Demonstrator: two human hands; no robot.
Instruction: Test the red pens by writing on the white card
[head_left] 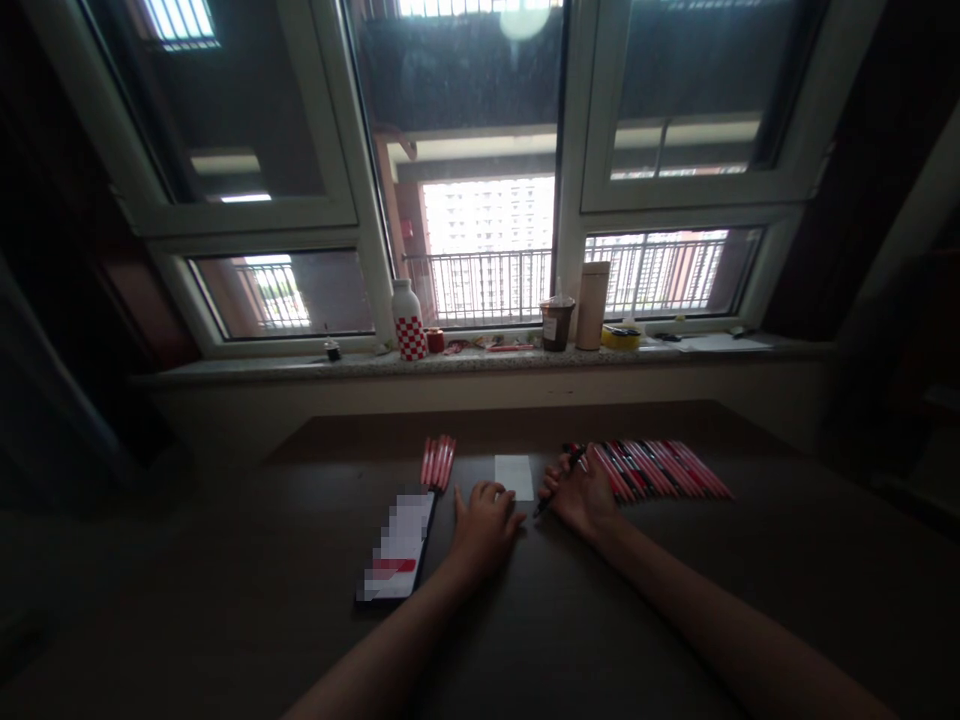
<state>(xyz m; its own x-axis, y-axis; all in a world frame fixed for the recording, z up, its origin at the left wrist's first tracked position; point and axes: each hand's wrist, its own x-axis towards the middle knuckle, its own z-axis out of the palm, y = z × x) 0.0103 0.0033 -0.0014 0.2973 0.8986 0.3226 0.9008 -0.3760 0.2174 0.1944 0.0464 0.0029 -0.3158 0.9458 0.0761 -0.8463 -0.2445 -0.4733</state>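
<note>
My right hand (586,497) is closed around a dark pen (541,502), its lower end pointing down toward the table. Just beyond that hand lies a row of pink, red and black pens (660,470), set side by side. My left hand (486,525) rests palm down with its fingers apart, at the lower left edge of a small white piece of paper (514,477). A smaller bunch of pink pens (438,462) is on the table to the left. Below it is a phone (401,545) with a lit, partly blurred screen.
The dark table (247,620) stands before a windowsill (480,362). On the sill are a red-and-white checkered bottle (410,325), a drink cup (556,325), a tall tan container (592,306), a yellow roll-like item (622,337) and a small black bottle (332,350).
</note>
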